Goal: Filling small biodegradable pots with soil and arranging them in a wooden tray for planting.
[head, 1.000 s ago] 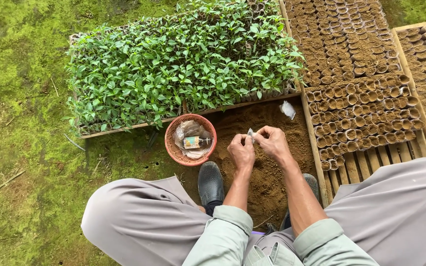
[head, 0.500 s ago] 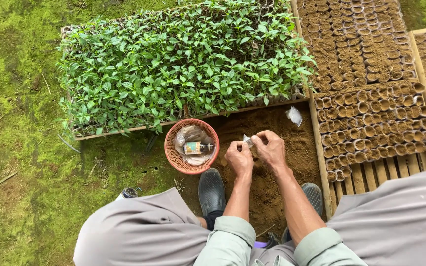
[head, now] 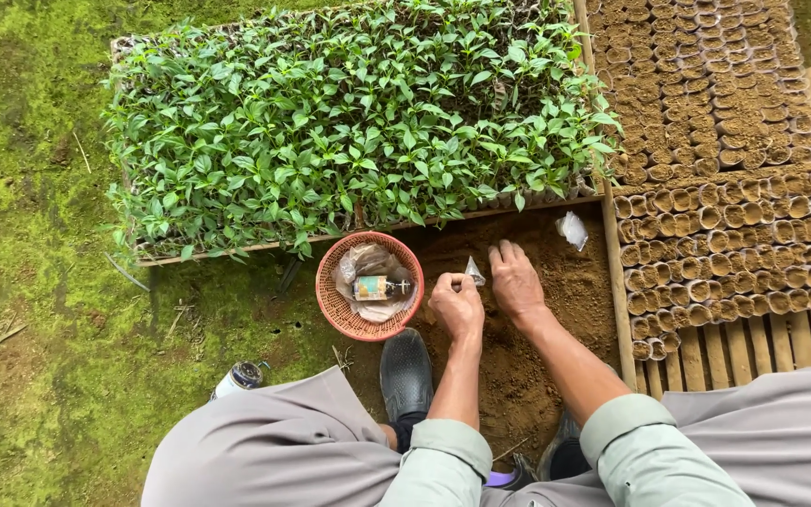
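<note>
Mossy green ground (head: pixel 39 310), patch of bare brown soil (head: pixel 518 357) in the middle, red woven basket (head: pixel 335 300) on its left edge, crumpled clear bag (head: pixel 572 229) on soil, seedling tray (head: pixel 349 122) behind, wooden pallet (head: pixel 753 333) of small pots at right, can (head: pixel 237 377) on moss

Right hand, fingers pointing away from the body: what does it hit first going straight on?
Bare brown soil first, then probably the wooden edge of the seedling tray. The right hand points up-frame; its height above the soil is unclear.
</note>
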